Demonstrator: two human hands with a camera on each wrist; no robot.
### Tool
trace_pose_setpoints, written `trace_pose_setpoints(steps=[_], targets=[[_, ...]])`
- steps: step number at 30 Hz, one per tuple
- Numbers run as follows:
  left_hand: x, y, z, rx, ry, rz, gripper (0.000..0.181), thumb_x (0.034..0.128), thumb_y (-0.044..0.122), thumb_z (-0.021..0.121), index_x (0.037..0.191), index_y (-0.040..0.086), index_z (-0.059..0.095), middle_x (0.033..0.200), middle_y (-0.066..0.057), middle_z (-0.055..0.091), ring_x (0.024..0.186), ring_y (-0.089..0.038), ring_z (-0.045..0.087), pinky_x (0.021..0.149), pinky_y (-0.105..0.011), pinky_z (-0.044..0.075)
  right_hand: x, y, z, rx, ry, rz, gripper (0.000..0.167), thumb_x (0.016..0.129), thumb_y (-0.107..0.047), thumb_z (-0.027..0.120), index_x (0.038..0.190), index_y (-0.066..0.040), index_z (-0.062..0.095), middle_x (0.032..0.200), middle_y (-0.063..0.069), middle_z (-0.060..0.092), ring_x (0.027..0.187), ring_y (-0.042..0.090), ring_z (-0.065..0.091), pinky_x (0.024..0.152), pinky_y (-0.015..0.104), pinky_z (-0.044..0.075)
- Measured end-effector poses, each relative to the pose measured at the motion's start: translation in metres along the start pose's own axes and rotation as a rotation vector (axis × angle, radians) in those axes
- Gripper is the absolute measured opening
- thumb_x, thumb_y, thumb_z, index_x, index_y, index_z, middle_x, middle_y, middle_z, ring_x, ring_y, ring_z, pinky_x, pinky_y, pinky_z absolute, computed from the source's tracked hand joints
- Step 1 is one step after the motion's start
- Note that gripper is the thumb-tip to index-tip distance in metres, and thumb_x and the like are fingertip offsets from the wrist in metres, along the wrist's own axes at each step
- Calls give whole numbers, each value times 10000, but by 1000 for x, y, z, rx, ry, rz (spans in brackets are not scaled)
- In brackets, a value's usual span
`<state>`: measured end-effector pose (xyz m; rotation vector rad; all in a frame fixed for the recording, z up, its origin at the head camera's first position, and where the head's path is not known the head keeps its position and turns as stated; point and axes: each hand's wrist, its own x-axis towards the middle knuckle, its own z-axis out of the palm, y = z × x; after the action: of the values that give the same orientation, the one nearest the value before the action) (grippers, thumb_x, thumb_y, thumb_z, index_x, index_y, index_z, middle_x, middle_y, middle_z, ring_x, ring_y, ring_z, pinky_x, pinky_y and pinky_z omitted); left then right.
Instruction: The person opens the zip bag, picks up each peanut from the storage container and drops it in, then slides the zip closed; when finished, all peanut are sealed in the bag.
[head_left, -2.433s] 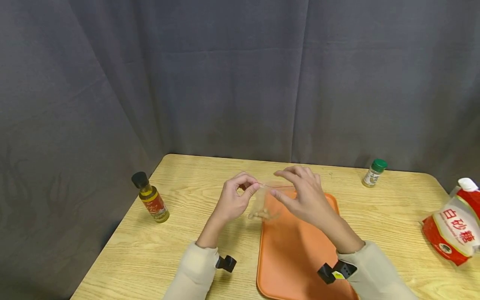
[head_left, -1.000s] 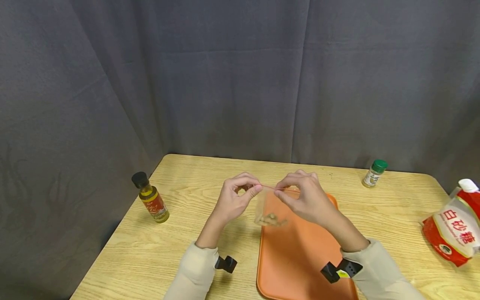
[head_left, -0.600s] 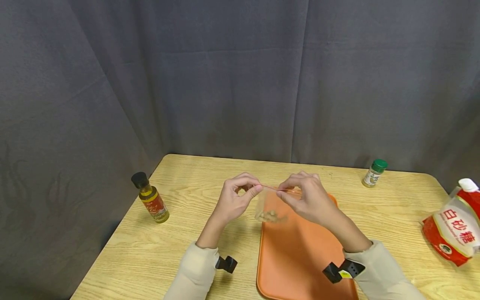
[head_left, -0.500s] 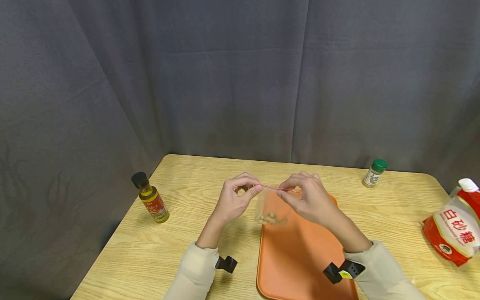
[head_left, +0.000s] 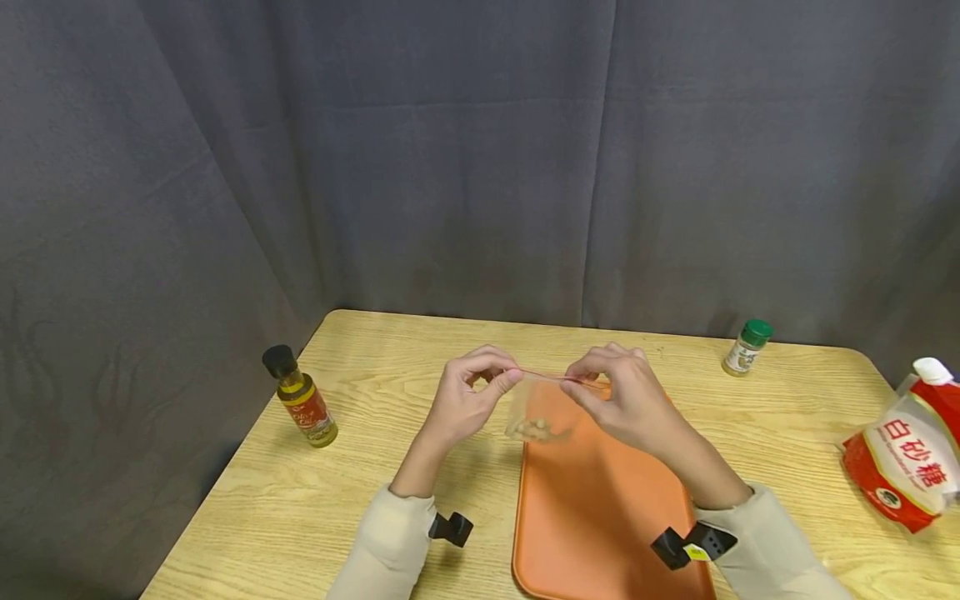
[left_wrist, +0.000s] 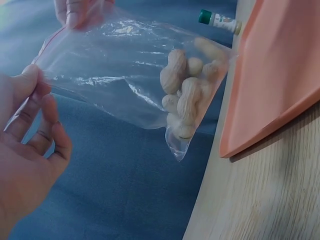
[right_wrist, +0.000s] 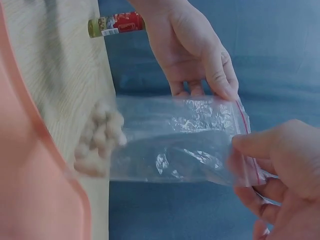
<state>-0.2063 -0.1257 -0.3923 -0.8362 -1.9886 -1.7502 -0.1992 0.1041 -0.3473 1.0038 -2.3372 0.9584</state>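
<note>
A clear zip bag (left_wrist: 115, 65) with a red seal line hangs between my two hands. Several unshelled peanuts (left_wrist: 187, 100) lie in its bottom end. My left hand (head_left: 472, 396) pinches one top corner of the bag between thumb and index finger. With thumb and fingers, my right hand (head_left: 618, 400) pinches the seal strip farther along, as the right wrist view shows best. The bag is held above the far left edge of an orange tray (head_left: 592, 517), and looks faint in the head view.
An olive oil bottle (head_left: 302, 397) stands on the wooden table (head_left: 360, 483) at left. At back right is a green-capped spice jar (head_left: 747, 347). A red and white sugar bag (head_left: 903, 454) stands at far right. A dark curtain (head_left: 450, 167) hangs behind.
Earlier my right hand's fingers were spread off the seal; they then pinched it and slid slightly right along it. My left hand stayed at its corner, and the bag's lower end swung a little.
</note>
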Motion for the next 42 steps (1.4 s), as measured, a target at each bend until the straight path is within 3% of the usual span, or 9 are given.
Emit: trace_pose_setpoints(steps=[21, 29, 35, 42], targets=[[1, -1, -2, -28, 4, 14, 62, 914, -18, 683, 891, -49, 731, 900, -100, 674, 779, -183, 561, 692, -273, 468, -8, 8, -5, -20, 25, -19, 124, 814, -14, 783, 794, -116, 716, 757, -94, 647, 791, 138, 547, 714, 376, 272], [0, 0, -2, -23, 43, -19, 75, 900, -74, 670, 898, -42, 737, 915, -162, 672, 758, -160, 562, 705, -260, 470, -13, 11, -10, -32, 44, -14, 145, 787, -3, 810, 783, -117, 721, 744, -95, 649, 773, 146, 536, 734, 392, 269], [0, 3, 1, 19, 34, -63, 60, 904, -98, 647, 899, -92, 707, 899, -211, 642, 734, -169, 518, 691, -262, 440, -14, 12, -11, -59, 64, -21, 156, 771, -4, 821, 771, -115, 711, 740, -71, 664, 747, 162, 530, 695, 370, 240], [0, 3, 4, 53, 4, -36, 70, 910, -67, 658, 869, -54, 713, 873, -159, 652, 726, -181, 505, 672, -274, 423, -1, 3, 1, -71, -33, 17, 94, 829, -148, 807, 889, -91, 762, 814, -56, 676, 833, 213, 579, 726, 410, 283]])
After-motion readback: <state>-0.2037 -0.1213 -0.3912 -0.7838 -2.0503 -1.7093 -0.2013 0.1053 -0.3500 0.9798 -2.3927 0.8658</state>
